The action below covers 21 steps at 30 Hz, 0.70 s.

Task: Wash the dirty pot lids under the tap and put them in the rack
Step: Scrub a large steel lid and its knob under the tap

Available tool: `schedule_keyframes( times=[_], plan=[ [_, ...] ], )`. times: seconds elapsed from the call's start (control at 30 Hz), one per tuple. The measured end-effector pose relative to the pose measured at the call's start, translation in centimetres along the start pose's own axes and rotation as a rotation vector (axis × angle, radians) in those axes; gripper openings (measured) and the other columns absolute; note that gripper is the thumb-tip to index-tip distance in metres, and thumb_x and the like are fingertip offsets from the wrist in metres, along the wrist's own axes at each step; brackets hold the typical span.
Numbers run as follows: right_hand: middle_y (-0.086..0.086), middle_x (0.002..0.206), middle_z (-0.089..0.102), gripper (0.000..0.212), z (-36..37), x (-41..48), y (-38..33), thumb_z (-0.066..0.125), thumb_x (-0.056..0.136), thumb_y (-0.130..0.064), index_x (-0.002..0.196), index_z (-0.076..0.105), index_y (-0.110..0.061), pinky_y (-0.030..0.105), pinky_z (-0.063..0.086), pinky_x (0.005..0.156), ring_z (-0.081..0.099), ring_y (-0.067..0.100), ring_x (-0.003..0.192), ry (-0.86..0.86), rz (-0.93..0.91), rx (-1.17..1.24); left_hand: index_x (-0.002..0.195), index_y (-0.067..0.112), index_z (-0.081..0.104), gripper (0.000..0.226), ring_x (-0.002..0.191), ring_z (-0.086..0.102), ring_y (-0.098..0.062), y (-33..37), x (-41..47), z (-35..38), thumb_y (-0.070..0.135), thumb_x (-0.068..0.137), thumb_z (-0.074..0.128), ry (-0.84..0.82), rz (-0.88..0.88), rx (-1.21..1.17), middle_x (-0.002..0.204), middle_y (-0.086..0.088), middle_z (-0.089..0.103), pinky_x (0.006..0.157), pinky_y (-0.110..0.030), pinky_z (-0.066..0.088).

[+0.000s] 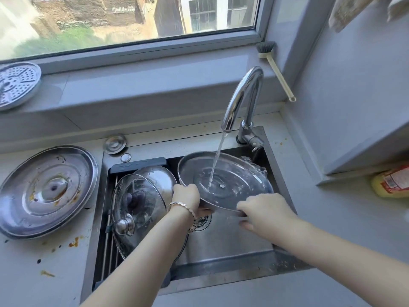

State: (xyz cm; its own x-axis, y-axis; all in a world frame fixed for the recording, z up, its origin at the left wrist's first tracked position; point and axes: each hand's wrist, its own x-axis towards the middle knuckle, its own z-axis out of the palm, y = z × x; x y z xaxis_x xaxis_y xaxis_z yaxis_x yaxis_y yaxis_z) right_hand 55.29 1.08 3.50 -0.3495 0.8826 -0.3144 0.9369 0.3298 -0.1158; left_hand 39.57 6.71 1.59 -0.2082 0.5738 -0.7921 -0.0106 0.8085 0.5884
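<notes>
Steel lid [239, 176] sits tilted, underside up, beneath the running tap [242, 96] over the sink [221, 251], the left hand [187, 196] with its grip curled round the lid's left rim and the right hand [263, 209] with its grip pinching the near rim. Left of the tap, a glass lid [137, 209] and a second steel lid [158, 176] stand in the rack [108, 240], and farther left a stained lid [46, 191] lies on the counter [33, 273].

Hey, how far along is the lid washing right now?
Done: a glass lid and a domed steel lid sit in the rack. In hand: the left hand and right hand grip an upturned steel lid under the running tap. Left: the large stained lid on the counter, unwashed.
</notes>
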Motion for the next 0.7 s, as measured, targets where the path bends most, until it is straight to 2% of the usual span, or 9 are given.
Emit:
schedule_keyframes(
  times=[0.07,0.13,0.23,0.27,0.37,0.43,0.5,0.6,0.7],
  plan=[
    [0.002,0.086,0.068,0.013,-1.0,0.0,0.8,0.067,0.078,-0.030,0.088,0.063,-0.022,0.024,0.037,0.057,0.066,0.023,0.082,0.122,-0.005,-0.070,0.114,-0.005,0.043,0.029,0.047,0.065,-0.031,-0.3,-0.9,-0.2,0.016,0.094,0.043,-0.149,-0.063,0.012,0.084,-0.025,0.060,0.039,-0.035,0.055],
    [0.001,0.099,0.066,0.013,-2.3,0.1,2.0,0.059,0.084,-0.027,0.097,0.059,-0.025,0.027,0.035,0.063,0.062,0.025,0.094,0.007,0.042,-0.050,0.116,-0.001,0.045,0.049,0.047,0.067,-0.027,-1.0,-1.8,-0.7,0.043,0.095,0.037,-0.216,-0.063,0.272,0.075,-0.022,0.060,0.043,-0.031,0.056],
    [-0.009,0.097,0.060,0.020,-4.1,0.8,4.5,0.058,0.084,-0.025,0.102,0.053,-0.030,0.028,0.036,0.067,0.057,0.021,0.098,-0.245,-0.006,-0.007,0.101,0.008,0.055,0.060,0.087,0.067,-0.030,-2.3,-2.1,-1.7,0.057,0.093,0.022,-0.003,0.304,1.129,0.093,-0.014,0.065,0.072,-0.034,0.050],
    [-0.015,0.091,0.057,0.025,-4.8,1.0,4.8,0.060,0.083,-0.025,0.105,0.054,-0.033,0.028,0.038,0.071,0.054,0.018,0.096,-0.287,-0.026,0.036,0.095,0.014,0.054,0.051,0.094,0.062,-0.028,-2.8,-2.1,-1.8,0.056,0.093,0.024,0.078,0.475,1.191,0.096,-0.010,0.063,0.074,-0.031,0.044],
    [-0.029,0.094,0.051,0.045,-6.8,1.8,5.1,0.061,0.084,-0.023,0.122,0.052,-0.045,0.021,0.037,0.082,0.047,0.003,0.096,-0.396,-0.101,0.210,0.093,0.020,0.055,0.031,0.096,0.053,-0.016,-3.6,-1.4,-1.2,0.048,0.091,0.041,-0.036,0.756,0.849,0.095,0.000,0.052,0.080,-0.023,0.035],
    [-0.030,0.104,0.055,0.046,-7.9,2.6,5.1,0.061,0.083,-0.022,0.120,0.054,-0.050,0.020,0.040,0.089,0.052,-0.002,0.101,-0.404,-0.149,0.332,0.087,0.020,0.060,0.035,0.087,0.050,-0.006,-3.7,-1.0,-0.4,0.052,0.087,0.044,-0.266,0.777,0.678,0.088,0.005,0.052,0.078,-0.019,0.034],
    [-0.033,0.101,0.059,0.042,-8.7,3.5,5.3,0.063,0.080,-0.023,0.106,0.058,-0.056,0.021,0.043,0.087,0.055,-0.005,0.097,-0.345,-0.167,0.425,0.069,0.024,0.055,0.040,0.064,0.046,0.001,-3.5,-1.3,0.0,0.060,0.077,0.040,-0.408,0.729,0.480,0.067,0.016,0.051,0.064,-0.018,0.035],
    [-0.024,0.093,0.064,0.035,-8.8,4.4,5.9,0.069,0.076,-0.023,0.087,0.061,-0.056,0.018,0.044,0.078,0.056,-0.004,0.088,-0.196,-0.154,0.559,0.059,0.028,0.056,0.030,0.055,0.047,0.005,-3.5,-1.3,0.1,0.042,0.082,0.043,-0.381,0.741,0.288,0.053,0.019,0.056,0.058,-0.015,0.038],
    [-0.015,0.106,0.063,0.030,-6.8,5.6,5.8,0.070,0.078,-0.021,0.097,0.064,-0.043,0.021,0.042,0.092,0.054,0.000,0.098,0.093,-0.099,0.729,0.062,0.009,0.062,0.041,0.058,0.049,-0.008,-3.5,-1.4,0.2,0.038,0.085,0.043,-0.274,0.764,0.127,0.057,0.009,0.057,0.058,-0.021,0.041]
  ],
)
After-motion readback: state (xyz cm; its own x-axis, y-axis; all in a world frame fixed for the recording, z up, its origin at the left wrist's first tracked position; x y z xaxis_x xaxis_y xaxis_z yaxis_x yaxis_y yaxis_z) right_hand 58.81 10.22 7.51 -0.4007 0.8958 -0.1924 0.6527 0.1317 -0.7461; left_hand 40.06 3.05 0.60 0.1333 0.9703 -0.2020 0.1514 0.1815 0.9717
